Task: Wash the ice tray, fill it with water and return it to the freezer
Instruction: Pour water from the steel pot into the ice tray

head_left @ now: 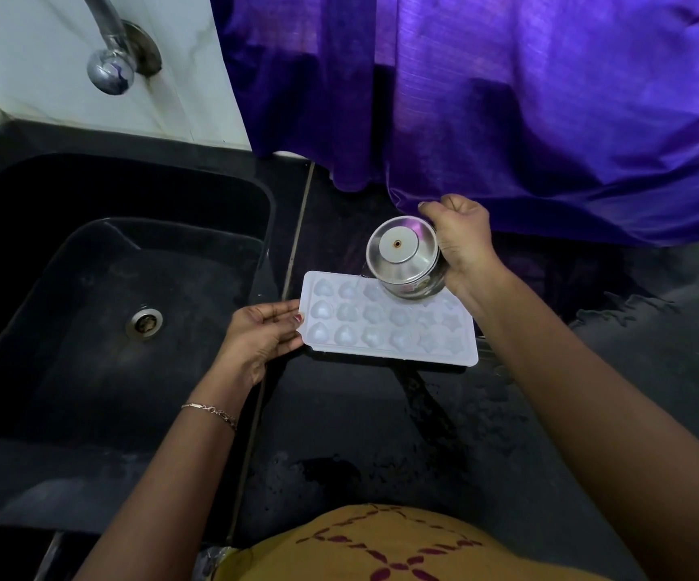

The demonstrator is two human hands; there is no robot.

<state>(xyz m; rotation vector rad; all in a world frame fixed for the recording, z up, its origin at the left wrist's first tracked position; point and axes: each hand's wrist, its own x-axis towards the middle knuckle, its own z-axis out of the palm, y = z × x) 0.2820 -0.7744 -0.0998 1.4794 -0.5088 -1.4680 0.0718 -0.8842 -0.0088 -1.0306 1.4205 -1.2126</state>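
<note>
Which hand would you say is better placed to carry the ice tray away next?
Left, probably. The left hand already pinches the left edge of the ice tray, while the right hand is busy gripping a tipped steel cup over the tray's far side.

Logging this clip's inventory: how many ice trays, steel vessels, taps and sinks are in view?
ice tray: 1
steel vessel: 1
tap: 1
sink: 1
Total: 4
</note>
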